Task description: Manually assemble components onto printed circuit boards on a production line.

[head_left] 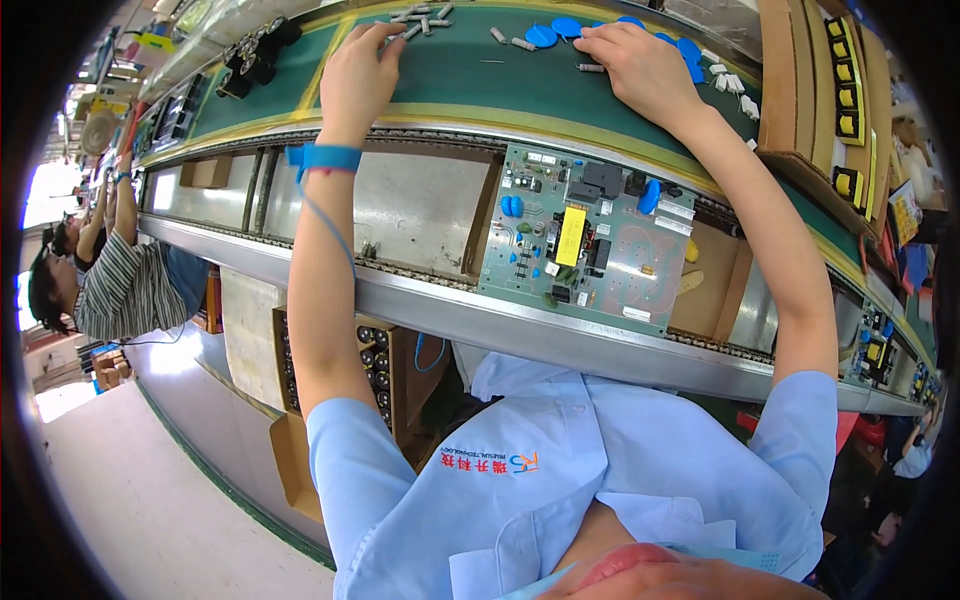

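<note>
My left hand (358,82) reaches over the green belt at the far side, fingers bent together beside a small pile of grey cylindrical resistors (428,22). What its fingertips hold, if anything, is hidden. A blue band with a cord circles that wrist. My right hand (640,72) is also over the belt, its fingers drawn together by several blue disc components (541,37) and a grey resistor (591,68). Nothing shows clearly in its fingertips. Between my forearms, a green circuit board (622,238) lies across the rails, carrying a yellow-wrapped transformer (571,236) and other parts.
Black cylindrical capacitors (258,66) stand at the belt's far left. White block components (728,80) lie right of my right hand, beside a cardboard box (790,100) with yellow-black transformers. Metal rails (420,295) run in front. A person in a striped shirt (140,285) works at left.
</note>
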Demonstrator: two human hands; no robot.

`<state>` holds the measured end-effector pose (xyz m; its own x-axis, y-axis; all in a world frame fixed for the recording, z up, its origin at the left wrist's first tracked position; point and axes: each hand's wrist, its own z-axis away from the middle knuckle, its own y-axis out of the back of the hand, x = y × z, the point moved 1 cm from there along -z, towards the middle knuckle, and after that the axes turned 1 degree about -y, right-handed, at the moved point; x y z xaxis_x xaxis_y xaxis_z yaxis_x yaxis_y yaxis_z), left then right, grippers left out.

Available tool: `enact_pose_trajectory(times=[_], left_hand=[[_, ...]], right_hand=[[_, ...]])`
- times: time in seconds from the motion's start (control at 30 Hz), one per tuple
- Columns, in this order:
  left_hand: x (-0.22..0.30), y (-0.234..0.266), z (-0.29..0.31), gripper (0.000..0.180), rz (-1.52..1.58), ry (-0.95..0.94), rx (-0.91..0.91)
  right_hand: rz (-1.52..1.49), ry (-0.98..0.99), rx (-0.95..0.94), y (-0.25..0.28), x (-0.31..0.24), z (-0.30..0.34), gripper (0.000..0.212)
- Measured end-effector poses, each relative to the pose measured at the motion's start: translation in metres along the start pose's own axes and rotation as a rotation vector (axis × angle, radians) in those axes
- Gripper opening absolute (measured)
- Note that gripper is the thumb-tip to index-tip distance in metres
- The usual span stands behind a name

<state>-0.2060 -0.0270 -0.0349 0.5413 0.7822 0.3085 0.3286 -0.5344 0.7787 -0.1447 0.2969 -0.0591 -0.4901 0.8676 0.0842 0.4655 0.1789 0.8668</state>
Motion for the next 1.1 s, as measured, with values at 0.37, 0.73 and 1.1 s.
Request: enact_pose_trajectory(times=[0.37,0.73,1.1], left_hand=[[-0.003,-0.025,-0.012,0.013,-0.221,-0.018,0.066],[0.101,0.066,0.093,0.019,0.731,0.115,-0.237],[0.138,0.073,0.169,0.019,0.568,0.159,-0.434]], right_hand=[[-0.140,0.082,-0.035,0.045,-0.040,-0.010,0.011],[-0.223,0.001,0.077,0.043,-0.043,0.005,0.021],[-0.407,-0.094,0.072,0.033,-0.041,0.003,0.010]])
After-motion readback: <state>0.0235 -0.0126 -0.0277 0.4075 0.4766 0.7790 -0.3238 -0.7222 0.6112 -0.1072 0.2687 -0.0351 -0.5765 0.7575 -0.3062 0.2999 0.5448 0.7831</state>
